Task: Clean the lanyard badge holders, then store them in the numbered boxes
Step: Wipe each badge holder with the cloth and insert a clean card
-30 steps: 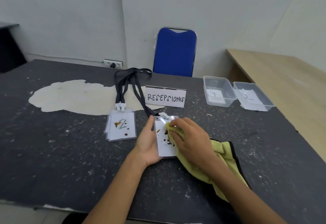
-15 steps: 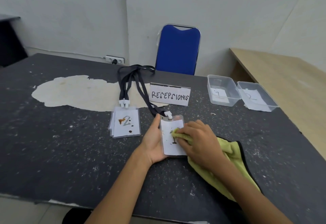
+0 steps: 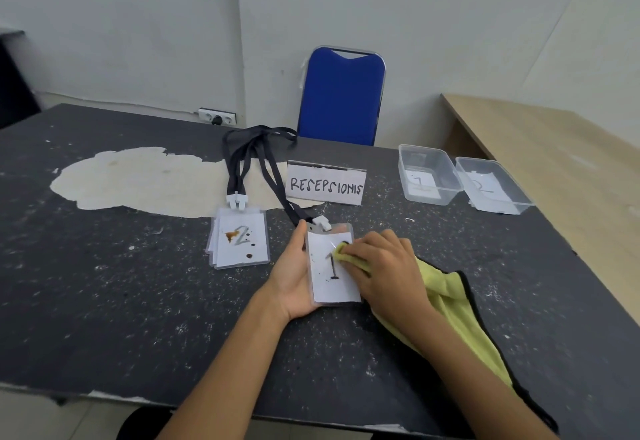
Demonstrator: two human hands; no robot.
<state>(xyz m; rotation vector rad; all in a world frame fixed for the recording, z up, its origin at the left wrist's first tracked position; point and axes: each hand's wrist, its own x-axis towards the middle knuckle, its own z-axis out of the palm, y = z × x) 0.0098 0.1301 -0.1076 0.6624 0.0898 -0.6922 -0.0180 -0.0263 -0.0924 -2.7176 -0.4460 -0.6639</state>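
A clear badge holder with a card marked 1 (image 3: 329, 280) lies on the black table (image 3: 138, 301), its black lanyard (image 3: 273, 176) running back. My left hand (image 3: 292, 280) steadies its left edge, thumb along the side. My right hand (image 3: 384, 269) grips a yellow cloth (image 3: 453, 311) and presses it on the upper right of that card. To the left lies a small stack of holders, the top one marked 2 (image 3: 240, 238) with brown stains. Two clear boxes stand at the back right, one labelled 1 (image 3: 427, 172) and one labelled 2 (image 3: 491, 185).
A paper sign reading RESEPSIONIS (image 3: 325, 188) stands behind the badges. A blue chair (image 3: 341, 96) is behind the table and a wooden table (image 3: 554, 155) adjoins on the right. A worn pale patch (image 3: 145, 179) marks the tabletop.
The brown spots on the card marked 1 have been wiped away. My right hand with the cloth has moved from the card's middle to its upper right.
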